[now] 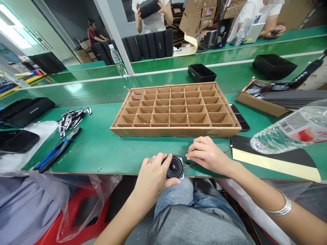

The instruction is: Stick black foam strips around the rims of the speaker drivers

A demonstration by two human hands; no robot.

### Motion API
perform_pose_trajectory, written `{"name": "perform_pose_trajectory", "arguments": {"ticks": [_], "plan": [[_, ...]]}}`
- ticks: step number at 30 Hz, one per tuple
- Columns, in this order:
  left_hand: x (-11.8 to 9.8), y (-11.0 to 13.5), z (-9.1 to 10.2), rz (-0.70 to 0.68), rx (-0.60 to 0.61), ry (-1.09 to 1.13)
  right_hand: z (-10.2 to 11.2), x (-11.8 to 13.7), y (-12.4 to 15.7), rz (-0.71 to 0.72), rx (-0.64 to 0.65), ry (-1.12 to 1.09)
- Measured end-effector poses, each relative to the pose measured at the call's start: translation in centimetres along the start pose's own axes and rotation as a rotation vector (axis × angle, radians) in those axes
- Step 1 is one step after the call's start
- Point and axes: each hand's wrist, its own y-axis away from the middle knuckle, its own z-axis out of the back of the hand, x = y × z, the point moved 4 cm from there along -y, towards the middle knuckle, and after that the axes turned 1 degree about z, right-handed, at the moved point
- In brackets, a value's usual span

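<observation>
"Biggest?"
"Divided box, ahead of left hand and right hand. Dark pieces in far-left slots. Black bin farther ahead, contents unclear from here."
"Grips?"
"Left hand holds the speaker, beside right hand; right hand's fingers bunched, can't tell on what."
"Tip?"
"Steady the speaker, I'd say; keep red wire slack."

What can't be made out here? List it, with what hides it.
In the head view:
Speaker driver: left edge covered by the left hand.
Red wire: partly hidden by the right hand.
Black slab: partly hidden by the divided carton.
Large plastic bottle: cut off by the right edge.
Far bottle: label too small to read.
</observation>
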Motion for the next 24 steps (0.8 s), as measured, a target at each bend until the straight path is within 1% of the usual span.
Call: {"name": "perform_pose_trajectory", "arguments": {"ticks": [13, 21, 24], "plan": [[-0.7, 0.2, -0.4, 0.019, -0.04, -0.061, -0.1, 0.4, 0.0, 0.012, 0.024, 0.011], [-1.2, 0.5, -0.4, 0.045, -0.1, -0.126, -0.2, 1.0, -0.4, 0.044, 0.05, 0.063], [-1.3, 0.4, -0.4, 0.054, -0.085, -0.137, -0.1, 1.1, -0.5, 0.059, 0.067, 0.066]]}}
